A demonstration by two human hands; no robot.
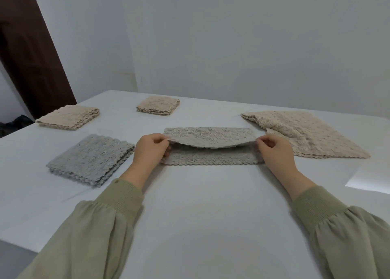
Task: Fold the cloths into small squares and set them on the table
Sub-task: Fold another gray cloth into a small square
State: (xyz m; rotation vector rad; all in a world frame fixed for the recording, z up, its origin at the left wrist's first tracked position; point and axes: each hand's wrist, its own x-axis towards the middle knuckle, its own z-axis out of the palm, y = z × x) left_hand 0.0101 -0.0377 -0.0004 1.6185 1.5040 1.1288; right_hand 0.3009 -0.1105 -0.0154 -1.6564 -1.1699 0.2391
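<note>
Head view. The counter (202,204) is covered in a smooth white sheet.

Taupe cloth (209,138): centre of the counter, just beyond both hands. It is a long narrow band with a nubbly, lace-like pile and scalloped edges. The lower layer lies flat. The upper layer is lifted at its near edge and sags in a shallow arc between the hands.

Left hand (150,150): fingers (161,140) and thumb are closed in a pinch on the left end of the raised layer.
Right hand (274,152): the same pinch on the right end, with the remaining fingers curled.
Sleeves (109,219): olive knit with ribbed cuffs.

Other cloths, all with the same textured weave:
- Grey square (90,159): folded in several layers with wavy edges stacked, lying near left just beside the left hand.
- Beige square (68,117): folded, far left near the counter's edge.
- Second beige square (158,106): folded, smaller in view, at the far centre.
- Open beige cloth (306,133): lies spread at the right with one corner turned over and a soft ridge across it. It is near the taupe cloth's right end; contact cannot be told.

Background: plain white walls and a dark brown door (31,52) at upper left.
</note>
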